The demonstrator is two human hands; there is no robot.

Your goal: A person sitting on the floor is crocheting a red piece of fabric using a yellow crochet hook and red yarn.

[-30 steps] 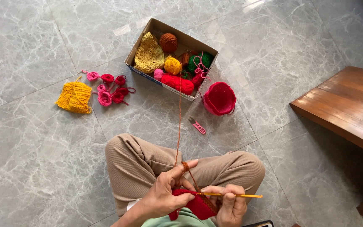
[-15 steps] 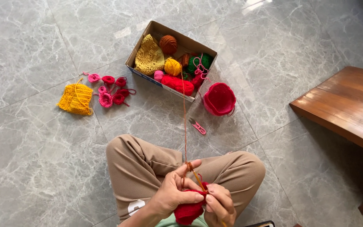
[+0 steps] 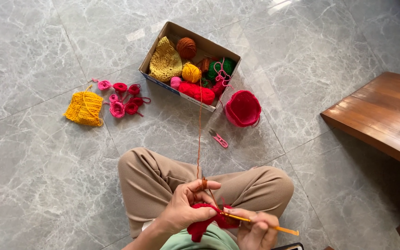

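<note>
Red crochet piece (image 3: 205, 223) small, floppy, bunched, low over the lap, pinched at its top edge. Yellow crochet hook (image 3: 260, 224) near-horizontal, tip in the piece. Thin brown-orange yarn strand (image 3: 199, 134) taut, running up to the box.

- The left hand (image 3: 187, 207) is held low over the crossed legs, fingers curled inward, thumb pressed toward the fingertips in a pinch, index finger raised and extended to the right.
- The right hand (image 3: 255, 229) is seen just beside it, at the bottom edge, fingers closed in a grip, knuckles turned upward.
</note>
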